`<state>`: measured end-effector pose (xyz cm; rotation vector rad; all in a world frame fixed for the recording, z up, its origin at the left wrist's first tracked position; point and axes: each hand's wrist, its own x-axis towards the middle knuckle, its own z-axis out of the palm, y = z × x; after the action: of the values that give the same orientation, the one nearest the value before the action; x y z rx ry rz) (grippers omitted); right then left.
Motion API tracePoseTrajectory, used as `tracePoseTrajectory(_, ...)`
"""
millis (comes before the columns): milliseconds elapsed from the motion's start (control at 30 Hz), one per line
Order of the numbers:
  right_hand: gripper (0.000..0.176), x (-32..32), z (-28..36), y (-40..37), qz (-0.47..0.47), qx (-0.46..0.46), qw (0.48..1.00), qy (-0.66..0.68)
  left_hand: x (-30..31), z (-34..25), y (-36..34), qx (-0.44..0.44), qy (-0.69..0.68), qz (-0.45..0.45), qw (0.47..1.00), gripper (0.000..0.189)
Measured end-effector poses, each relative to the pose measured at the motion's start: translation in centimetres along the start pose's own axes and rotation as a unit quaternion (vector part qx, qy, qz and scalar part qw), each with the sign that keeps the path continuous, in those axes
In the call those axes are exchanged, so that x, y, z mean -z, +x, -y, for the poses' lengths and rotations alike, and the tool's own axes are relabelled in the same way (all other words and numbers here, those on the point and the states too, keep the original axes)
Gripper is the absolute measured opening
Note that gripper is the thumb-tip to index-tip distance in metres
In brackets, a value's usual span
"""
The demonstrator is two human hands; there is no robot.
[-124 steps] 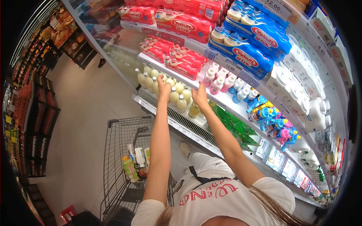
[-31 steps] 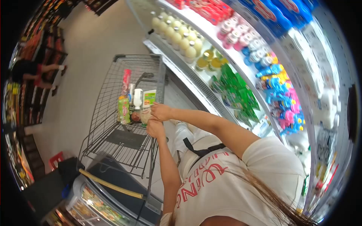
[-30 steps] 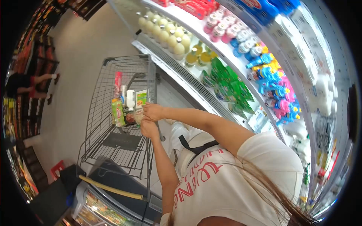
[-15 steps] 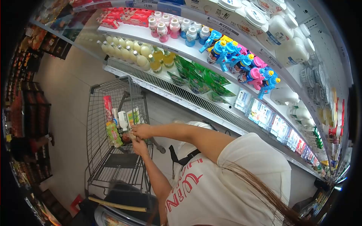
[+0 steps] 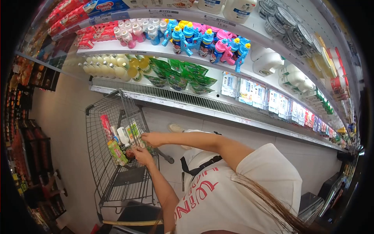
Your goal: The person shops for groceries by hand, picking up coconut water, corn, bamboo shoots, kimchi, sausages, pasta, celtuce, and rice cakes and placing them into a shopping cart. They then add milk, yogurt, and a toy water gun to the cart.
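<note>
Both my hands are over the shopping cart (image 5: 102,183), close to the goods inside. My right hand (image 5: 152,139) has its fingers curled at the edge of a green-and-white package (image 5: 134,130). Just below it, my left hand (image 5: 143,155) is closed with thumb and fingers together; a small pale thing may be between the hands, too small to make out. Beside them in the cart lie a white bottle (image 5: 123,136), a green-and-yellow pack (image 5: 117,153), a red pack (image 5: 105,124) and a dark round item (image 5: 129,153).
A chilled shelf runs along the right, with green bags (image 5: 175,78), pale bottles (image 5: 105,67), blue and pink toy-like bottles (image 5: 206,43) and white jugs (image 5: 269,64). Another person (image 5: 48,189) is at the dark shelves on the left. Grey floor (image 5: 74,128) lies beside the cart.
The view has swung, so the shelf sits higher and further left. My hands have drawn slightly apart above the cart goods.
</note>
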<state>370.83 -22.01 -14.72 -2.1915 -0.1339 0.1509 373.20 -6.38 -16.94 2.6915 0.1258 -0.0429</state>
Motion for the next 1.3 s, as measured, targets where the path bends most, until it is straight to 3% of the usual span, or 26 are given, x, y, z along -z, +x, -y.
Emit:
tracePoseTrajectory(33, 0.032, 0.3, -1.0, -2.1, -0.025, -0.012, 1.000, -0.001, -0.2, 0.1, -0.7, -0.036, -0.030, -0.017, 0.999, 0.034)
tracePoseTrajectory(267, 0.024, 4.6, -1.8, -14.9, -0.158, -0.140, 0.977, 0.017, 0.6, -0.6, -5.0, -0.029, 0.025, 0.006, 0.999, 0.027)
tracePoseTrajectory(367, 0.023, 5.4, -1.1, -18.0, -0.109, -0.184, 0.977, -0.004, 1.7, -1.5, -7.1, -0.019, -0.010, 0.026, 0.999, 0.034)
tracePoseTrajectory(567, 0.024, 3.1, -3.0, -20.4, 0.001, -0.138, 0.990, 0.032, 0.2, -1.2, -10.5, -0.017, -0.009, 0.006, 1.000, 0.026)
tracePoseTrajectory(767, 0.026, 3.4, -1.5, -19.9, 0.009, -0.103, 0.994, -0.021, 0.7, -2.0, -13.0, 0.008, -0.012, 0.004, 1.000, 0.023)
tracePoseTrajectory(867, 0.027, 4.8, -0.2, -19.2, 0.096, -0.073, 0.990, -0.079, 1.3, -2.5, -14.0, -0.003, -0.016, -0.009, 1.000, 0.025)
tracePoseTrajectory(967, 0.027, 8.2, 1.0, -19.3, 0.054, -0.055, 0.997, 0.017, 1.7, -3.0, -14.5, 0.048, -0.041, 0.062, 0.996, 0.027)
tracePoseTrajectory(1067, 0.025, 13.0, 0.5, -18.2, -0.128, -0.083, 0.987, -0.050, 1.4, -4.7, -14.6, 0.024, 0.136, -0.017, 0.990, 0.037)
tracePoseTrajectory(1100, 0.025, 15.1, 0.6, -18.3, -0.219, -0.086, 0.969, -0.071, 1.4, -6.2, -14.0, 0.008, 0.108, 0.019, 0.994, 0.048)
tracePoseTrajectory(1167, 0.025, 19.9, 1.0, -19.3, -0.373, -0.105, 0.915, -0.110, 2.2, -11.9, -14.0, -0.084, 0.066, 0.036, 0.994, 0.045)
tracePoseTrajectory(1233, 0.029, 24.4, 0.6, -20.3, -0.492, -0.126, 0.846, -0.160, -0.3, -17.0, -12.8, -0.237, -0.165, 0.114, 0.951, 0.040)
tracePoseTrajectory(1300, 0.034, 28.8, -0.1, -21.2, -0.575, -0.135, 0.772, -0.234, -2.9, -24.1, -12.5, -0.303, -0.362, 0.208, 0.857, 0.033)
